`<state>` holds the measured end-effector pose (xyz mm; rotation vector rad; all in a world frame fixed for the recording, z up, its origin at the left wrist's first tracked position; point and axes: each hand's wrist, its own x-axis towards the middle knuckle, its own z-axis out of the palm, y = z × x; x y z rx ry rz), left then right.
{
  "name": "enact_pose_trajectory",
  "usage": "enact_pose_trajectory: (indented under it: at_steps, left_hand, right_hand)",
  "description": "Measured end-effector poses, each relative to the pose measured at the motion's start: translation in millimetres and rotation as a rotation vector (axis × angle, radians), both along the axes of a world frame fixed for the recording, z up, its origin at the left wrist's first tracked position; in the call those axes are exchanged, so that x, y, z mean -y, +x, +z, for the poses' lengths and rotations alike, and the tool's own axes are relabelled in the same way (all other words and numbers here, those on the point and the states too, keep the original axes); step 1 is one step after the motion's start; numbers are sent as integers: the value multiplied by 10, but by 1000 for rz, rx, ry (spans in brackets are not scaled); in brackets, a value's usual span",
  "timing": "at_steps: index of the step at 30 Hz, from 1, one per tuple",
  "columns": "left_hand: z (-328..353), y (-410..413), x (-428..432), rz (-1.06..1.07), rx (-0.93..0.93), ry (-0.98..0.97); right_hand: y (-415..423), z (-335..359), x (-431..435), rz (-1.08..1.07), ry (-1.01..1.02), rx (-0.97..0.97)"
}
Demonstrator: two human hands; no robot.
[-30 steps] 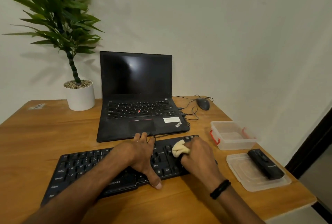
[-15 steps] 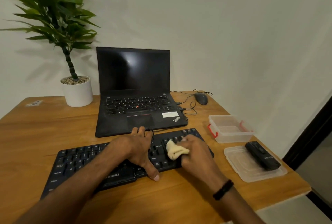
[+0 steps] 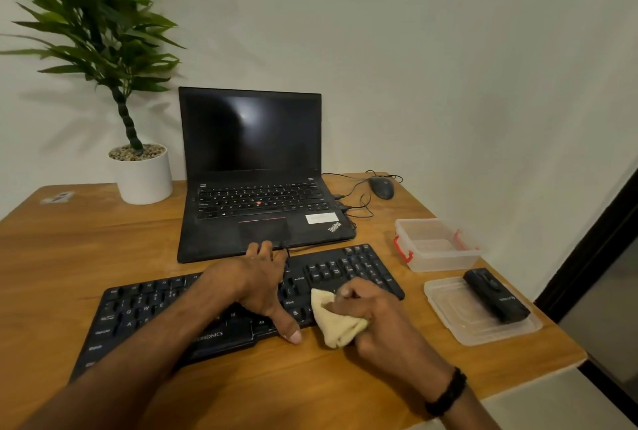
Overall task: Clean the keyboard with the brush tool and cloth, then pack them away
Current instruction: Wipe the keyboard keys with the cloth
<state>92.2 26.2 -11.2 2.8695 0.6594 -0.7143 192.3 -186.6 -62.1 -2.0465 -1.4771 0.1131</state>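
**Cloth at the keyboard's near edge, number pad beyond**

The right hand (image 3: 376,315) grips the bunched cloth (image 3: 336,321) at the near edge of the keyboard (image 3: 345,267). The keyboard's long axis runs near-left to far-right, and the number pad lies just beyond the fingers. The left hand (image 3: 259,281) lies flat across the middle, fingers outstretched. Legible: "EBRONICS" on the keyboard, "ThinkPad" on the laptop (image 3: 262,222).

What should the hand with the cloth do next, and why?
Probably slide the cloth right, over the number keys. The right hand grips it at the front edge of the keyboard, the left hand rests on the keyboard, and those keys lie uncovered just beyond.
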Motion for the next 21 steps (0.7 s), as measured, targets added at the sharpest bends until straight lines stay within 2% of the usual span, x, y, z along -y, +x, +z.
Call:
enact_pose_trajectory:
  at_steps: [2, 4, 6, 9, 12, 16, 21]
  left_hand:
    - [0, -4, 15, 6, -11, -8]
    - [8, 17, 24, 10, -14, -10]
    - [5, 38, 20, 5, -11, 13]
    - [-23, 18, 8, 2, -13, 32]
    - [-8, -13, 14, 8, -42, 22]
    - [60, -13, 19, 31, -84, 13]
    - [35, -15, 108, -45, 8, 44]
  right_hand:
    - [26, -21, 75, -55, 19, -67]
    - [-37, -30, 95, -106, 58, -39]
    - [-200, -78, 68, -34, 76, -57]
    - [-327, -203, 138, 41, 119, -194]
    - [-233, -181, 289, -172, 275, -382]
    - [-87, -143, 394, -521, 391, -393]
    - [115, -94, 446, -694, 424, -307]
